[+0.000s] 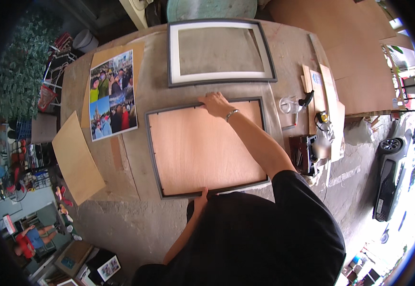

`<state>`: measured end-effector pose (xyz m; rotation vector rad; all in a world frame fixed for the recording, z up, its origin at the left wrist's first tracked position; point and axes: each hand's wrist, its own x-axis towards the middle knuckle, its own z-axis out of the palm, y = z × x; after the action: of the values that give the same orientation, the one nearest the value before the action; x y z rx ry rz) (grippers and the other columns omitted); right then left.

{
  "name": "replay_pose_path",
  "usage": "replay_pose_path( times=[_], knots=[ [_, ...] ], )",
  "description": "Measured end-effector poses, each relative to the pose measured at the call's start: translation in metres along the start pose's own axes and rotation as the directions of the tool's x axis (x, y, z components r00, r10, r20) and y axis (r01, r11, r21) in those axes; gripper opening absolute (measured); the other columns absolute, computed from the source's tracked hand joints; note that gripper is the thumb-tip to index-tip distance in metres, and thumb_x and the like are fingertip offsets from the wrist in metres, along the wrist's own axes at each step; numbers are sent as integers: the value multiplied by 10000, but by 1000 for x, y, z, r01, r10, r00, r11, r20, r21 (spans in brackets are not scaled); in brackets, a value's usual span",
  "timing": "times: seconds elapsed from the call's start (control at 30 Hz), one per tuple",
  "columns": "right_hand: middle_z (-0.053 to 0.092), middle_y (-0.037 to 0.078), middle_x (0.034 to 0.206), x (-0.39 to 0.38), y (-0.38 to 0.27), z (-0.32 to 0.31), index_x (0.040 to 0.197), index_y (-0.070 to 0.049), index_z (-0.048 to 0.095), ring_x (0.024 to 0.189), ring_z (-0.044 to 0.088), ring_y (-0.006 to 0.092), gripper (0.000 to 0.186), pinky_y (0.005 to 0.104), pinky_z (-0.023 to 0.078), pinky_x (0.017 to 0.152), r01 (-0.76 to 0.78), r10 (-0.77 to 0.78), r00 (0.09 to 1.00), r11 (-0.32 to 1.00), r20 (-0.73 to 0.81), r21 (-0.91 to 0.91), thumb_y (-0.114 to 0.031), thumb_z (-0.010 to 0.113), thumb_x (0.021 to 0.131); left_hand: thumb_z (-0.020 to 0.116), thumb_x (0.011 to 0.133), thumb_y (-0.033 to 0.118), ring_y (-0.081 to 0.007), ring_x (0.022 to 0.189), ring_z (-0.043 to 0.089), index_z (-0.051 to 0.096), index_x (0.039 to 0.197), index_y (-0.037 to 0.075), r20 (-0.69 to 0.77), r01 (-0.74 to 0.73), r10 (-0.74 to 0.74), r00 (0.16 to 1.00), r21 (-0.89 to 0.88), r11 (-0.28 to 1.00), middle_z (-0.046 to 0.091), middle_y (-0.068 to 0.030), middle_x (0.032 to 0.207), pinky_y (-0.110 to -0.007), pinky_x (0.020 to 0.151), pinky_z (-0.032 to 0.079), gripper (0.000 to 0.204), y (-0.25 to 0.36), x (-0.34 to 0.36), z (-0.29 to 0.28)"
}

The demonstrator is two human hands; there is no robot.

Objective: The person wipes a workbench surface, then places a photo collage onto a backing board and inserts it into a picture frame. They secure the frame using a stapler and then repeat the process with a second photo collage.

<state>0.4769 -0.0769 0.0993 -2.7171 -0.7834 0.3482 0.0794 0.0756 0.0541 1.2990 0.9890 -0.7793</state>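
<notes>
A dark grey picture frame (154,157) lies back side up in front of me, filled by a light wooden backing board (202,148). Small dark tabs stick out along the frame's inner edge. My right hand (215,103), with a bracelet at the wrist, reaches across the board and grips the far edge of the frame, its fingers bent over the rim. Closed on the near edge is my left hand (201,198), thumb on top; its other fingers are hidden. Beyond lies a second dark frame (170,57) with a white mat (222,75) inside it.
On the left lie a photo collage print (113,95) and a tan board (78,157) overhanging the table (138,90). To the right are a clear cup (289,105), a tape measure (321,117), wood strips (315,90) and a dark tool box (303,155). A car (389,167) stands farther right.
</notes>
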Motion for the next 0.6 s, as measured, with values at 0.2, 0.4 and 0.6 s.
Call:
replay_pose_path(
  times=[0.2,0.4,0.6],
  knots=[
    [635,178,885,-17,-49,-96,1064,-57,487,862,633,407,245,510,500,720,109,-92,986,987,-136,120,-247,591,949,561,987,403,-253,740,693,587,1024,-129,-131,-138,96,987,-361,922,685,-201,853,-326,710,589,534,44,-15,-37],
    [633,206,899,-68,-98,-232,1077,-34,480,848,623,429,284,513,480,713,15,70,847,988,-527,156,-231,619,928,553,989,414,-251,1032,611,520,1154,-96,-355,-571,499,791,-131,811,587,-220,1172,-363,867,532,537,158,-46,-71],
    [621,258,1055,-152,-119,-222,1188,-17,465,971,600,447,333,478,484,808,-187,593,439,795,-674,577,-143,609,915,541,1011,344,-266,1127,551,431,1347,-63,-287,-948,904,316,-57,313,551,-193,1298,-371,979,431,539,390,-37,-103]
  ],
)
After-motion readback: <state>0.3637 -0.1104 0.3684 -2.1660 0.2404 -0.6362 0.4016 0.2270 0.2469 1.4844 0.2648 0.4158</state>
